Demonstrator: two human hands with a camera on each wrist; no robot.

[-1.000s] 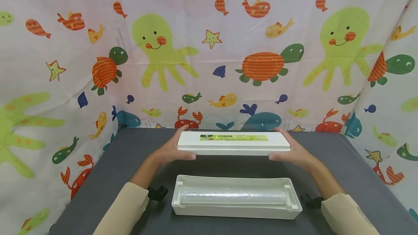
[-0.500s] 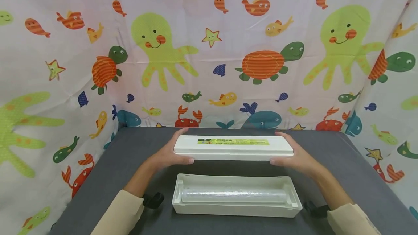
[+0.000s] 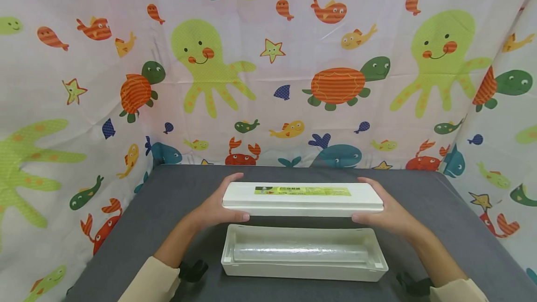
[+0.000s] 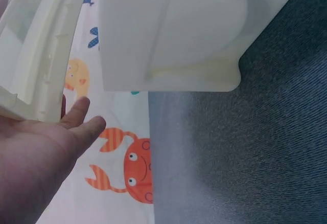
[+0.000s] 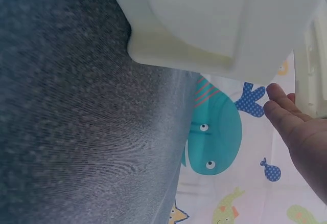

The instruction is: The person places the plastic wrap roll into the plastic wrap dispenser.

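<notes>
The white lid hangs level between both hands, above and toward 12 o'clock of the open white box on the grey bench. The left hand grips its 9 o'clock end, the right hand its 3 o'clock end. A clear film roll lies inside the box

The tray sits on the table, near its front edge, and serves as the landmark. A roll of film lies lengthwise inside the tray. The lid is held above and just behind the tray, parallel to it. The left hand holds the lid's left end, the right hand its right end. Behind the tray, past the table's far edge, hangs the curtain.
</notes>
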